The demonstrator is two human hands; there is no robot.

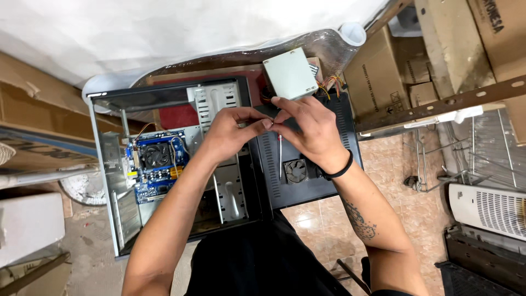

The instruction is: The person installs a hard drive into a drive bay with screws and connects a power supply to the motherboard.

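Observation:
My left hand (233, 131) and my right hand (304, 129) meet fingertip to fingertip above an open desktop computer case (104, 164). My right hand grips a screwdriver (280, 156) whose thin shaft points down below the palm. My left hand pinches something small at its tip; what it is cannot be made out. A blue motherboard (156, 164) with a round fan lies inside the case at the left. A grey power supply box (289, 73) with coloured wires sits just beyond my hands. A black side panel (307, 175) with a small fan lies under my right hand.
Cardboard boxes (383, 71) stand at the right behind a rusty metal bar (438, 104). A white sheet (164, 27) covers the far side. A white vented appliance (487, 208) lies at the right on the tiled floor (312, 219). More cardboard (33, 109) lies at the left.

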